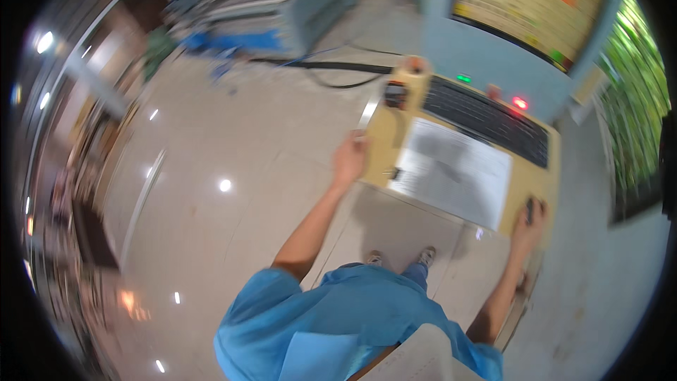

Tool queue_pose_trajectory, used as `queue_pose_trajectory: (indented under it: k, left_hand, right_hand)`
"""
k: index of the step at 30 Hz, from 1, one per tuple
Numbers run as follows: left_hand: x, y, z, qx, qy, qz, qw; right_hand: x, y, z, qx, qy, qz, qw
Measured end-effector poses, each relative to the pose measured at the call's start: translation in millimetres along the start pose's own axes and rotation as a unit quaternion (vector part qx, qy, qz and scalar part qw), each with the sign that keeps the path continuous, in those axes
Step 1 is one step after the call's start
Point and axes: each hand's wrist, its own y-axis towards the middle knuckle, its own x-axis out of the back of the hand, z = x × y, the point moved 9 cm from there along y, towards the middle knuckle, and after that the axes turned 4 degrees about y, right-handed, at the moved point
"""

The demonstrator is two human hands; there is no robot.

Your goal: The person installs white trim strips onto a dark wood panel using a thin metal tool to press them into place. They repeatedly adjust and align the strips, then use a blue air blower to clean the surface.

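- Nearest, at six o'clock from the picture's centre, is the person's light blue fabric shirt (367, 317); a pair of shoes (426, 257) shows past it at five o'clock, on the glossy, pale tiled floor (240, 240).
- The left hand (349, 159) is almost at the centre, by the left edge of a yellow, board-topped desk (379, 159). Its fingers look curled, but blur hides whether they grip anything.
- The right hand (534, 227) is between three and four o'clock, at the near right corner of the desk. Its fingers are closed around a small, dark, rounded object shaped like a computer mouse (530, 210).
- Between the hands, at three o'clock, white printed paper (455, 169) lies flat on the desk, with a small black clip (393, 173) at its left edge.
- Beyond the paper, between two and three o'clock, a long black keyboard (486, 120) lies slantwise.
- At one o'clock, on the desk's far left corner, sit a small dark block (395, 94) and, just behind it, a round orange-and-white item (415, 65).
- Behind the keyboard, near two o'clock, a green light (463, 77) and a red light (520, 104) glow.
- Farther, between one and two o'clock, a lit screen (529, 3) is set in a pale blue cabinet (441, 39).
- Toward eleven o'clock, well apart from the desk, stands a boxy blue-grey machine (317, 10).
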Motion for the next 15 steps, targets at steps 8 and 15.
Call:
queue_pose_trajectory:
  k: [8, 15]
  left_hand:
    - [-3, 0, -2, -0.023, -0.014, -0.017, 0.999]
    - [-7, 2, -1, 0.004, -0.065, 0.022, 0.998]
  right_hand:
    - [0, 2, 8, 0.039, -0.021, 0.004, 0.999]
    - [14, 0, 36, 0.066, -0.028, -0.013, 0.997]
